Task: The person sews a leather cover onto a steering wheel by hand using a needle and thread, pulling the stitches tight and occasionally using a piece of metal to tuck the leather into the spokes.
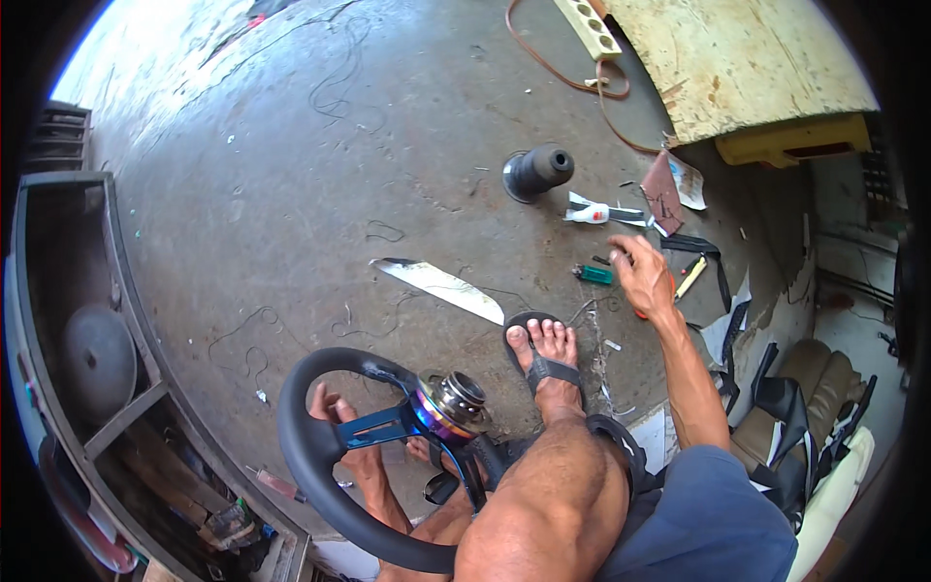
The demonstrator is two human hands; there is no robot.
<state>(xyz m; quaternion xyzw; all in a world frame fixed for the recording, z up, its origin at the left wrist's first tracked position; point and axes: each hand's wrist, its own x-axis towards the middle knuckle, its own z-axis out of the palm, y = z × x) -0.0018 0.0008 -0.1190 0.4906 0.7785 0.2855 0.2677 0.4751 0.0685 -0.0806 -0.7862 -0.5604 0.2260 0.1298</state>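
A black steering wheel (303, 456) with dark blue spokes and a shiny multicoloured hub (448, 405) leans against my bent right knee. My left hand (337, 415) is behind it, showing through the rim near the left spoke, fingers apart and not wrapped round the rim. My right hand (640, 274) reaches low over the floor, fingers loosely bent and apart, nothing visible in them. Orange-red loops (671, 282), like a tool's handles, show partly beneath it. Beside its fingertips lies a green lighter (594, 275); a yellow cutter knife (690, 277) lies to its right.
A black rubber boot (539, 173), a white tube (589, 210) and a brown booklet (663, 191) lie ahead. A pale pointed strip (441, 289) lies by my sandalled foot (549, 357). A metal rack (126, 417) stands left, a power strip (590, 29) and wooden board (756, 63) far right.
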